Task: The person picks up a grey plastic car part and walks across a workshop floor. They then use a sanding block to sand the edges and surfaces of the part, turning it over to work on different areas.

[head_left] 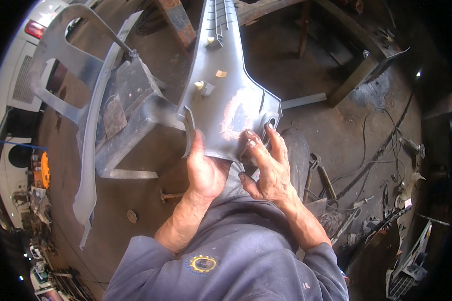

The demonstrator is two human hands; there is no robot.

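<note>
Shirt (251, 248), hands (207, 175) (271, 175) on grey panel (214, 105)

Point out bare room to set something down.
Floor lies bare between the hammer, round disc and metal stand's foot. Pincers and cables crowd the right-side floor; left hand and right hand, the gray panel's near end.

Stained brown-grey concrete floor (110, 236), bearing a small round brown disc (131, 216), a short brown-handled hammer (174, 195), long-handled brownish metal pincers (327, 181), a grey cylindrical tool with a round disc end (411, 145).
</note>
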